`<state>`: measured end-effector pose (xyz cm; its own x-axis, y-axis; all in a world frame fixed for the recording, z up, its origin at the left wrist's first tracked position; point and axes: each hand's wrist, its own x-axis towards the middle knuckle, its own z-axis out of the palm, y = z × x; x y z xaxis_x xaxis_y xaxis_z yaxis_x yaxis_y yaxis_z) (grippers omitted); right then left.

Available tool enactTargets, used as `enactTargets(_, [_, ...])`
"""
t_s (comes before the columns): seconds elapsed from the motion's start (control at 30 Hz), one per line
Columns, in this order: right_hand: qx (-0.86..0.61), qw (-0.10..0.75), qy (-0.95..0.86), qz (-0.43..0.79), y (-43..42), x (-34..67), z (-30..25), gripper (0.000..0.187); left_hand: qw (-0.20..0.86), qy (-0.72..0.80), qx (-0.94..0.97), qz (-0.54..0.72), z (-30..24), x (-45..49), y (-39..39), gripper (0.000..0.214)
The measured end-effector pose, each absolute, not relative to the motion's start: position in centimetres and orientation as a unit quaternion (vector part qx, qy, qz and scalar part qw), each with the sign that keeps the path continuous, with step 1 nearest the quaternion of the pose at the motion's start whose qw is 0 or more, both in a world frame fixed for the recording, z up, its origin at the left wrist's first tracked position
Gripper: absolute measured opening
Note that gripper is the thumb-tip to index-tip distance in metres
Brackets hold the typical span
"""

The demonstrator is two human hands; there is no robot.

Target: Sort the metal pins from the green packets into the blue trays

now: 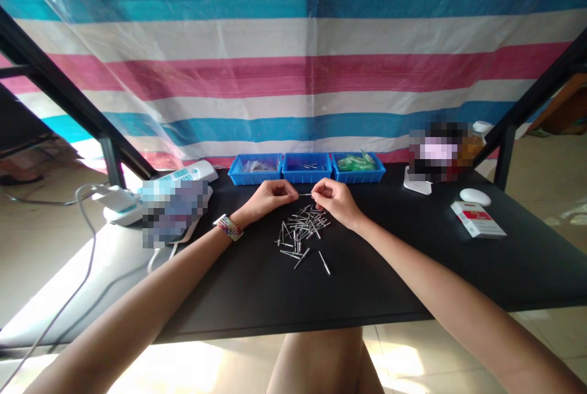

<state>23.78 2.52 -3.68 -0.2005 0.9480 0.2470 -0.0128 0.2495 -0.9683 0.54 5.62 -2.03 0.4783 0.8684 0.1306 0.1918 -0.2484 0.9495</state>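
Observation:
A single silver pop rivet (305, 194) is stretched level between my two hands, just above the pile. My left hand (274, 194) pinches its left end with thumb and fingertips. The right end is between the thumb and fingers of my right hand (336, 199). Below them lies a loose heap of pop rivets (303, 226) on the black table, with one stray rivet (324, 263) apart at the front. Behind my hands, the middle blue bin (306, 177) holds a few rivets.
The left blue bin (254, 178) contains clear plastic bags; the right blue bin (360, 178) holds green packets. A power strip (197, 172) with cables and a blurred device stand left. On the right are a red-and-white box (479, 221), a white rounded case (475, 197) and blurred items.

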Motion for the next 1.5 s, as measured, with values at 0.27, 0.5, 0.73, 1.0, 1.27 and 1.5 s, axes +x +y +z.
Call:
enactTargets(0.27, [-0.375, 0.524, -0.606, 0.466, 3.03, 23.82, -3.96, 0.018, 0.477, 0.379, 0.720, 0.334, -1.97, 0.39, 5.62, 0.039])
enactTargets(0.5, [-0.377, 0.524, -0.621, 0.444, 2.88, 23.73, -3.82, 0.016, 0.472, 0.375, 0.734, 0.313, -1.75, 0.24, 5.46, 0.039])
enactTargets(0.73, [-0.374, 0.505, -0.615, 0.477, 2.92, 23.81, -3.41, 0.019, 0.490, 0.371, 0.708, 0.350, -1.97, 0.29, 5.28, 0.036])
enactTargets(1.0, [-0.385, 0.504, -0.612, 0.472, 3.10, 23.75, -3.72, 0.022, 0.491, 0.376, 0.704, 0.348, -2.21, 0.24, 5.35, 0.038])
enactTargets(1.27, [-0.383, 0.511, -0.615, 0.463, 3.33, 23.65, -3.83, 0.020, 0.469, 0.388, 0.726, 0.319, -1.67, 0.28, 5.21, 0.044])
enactTargets(1.5, [-0.380, 0.503, -0.611, 0.479, 3.41, 23.57, -3.73, 0.018, 0.464, 0.392, 0.723, 0.330, -1.68, 0.32, 5.11, 0.041])
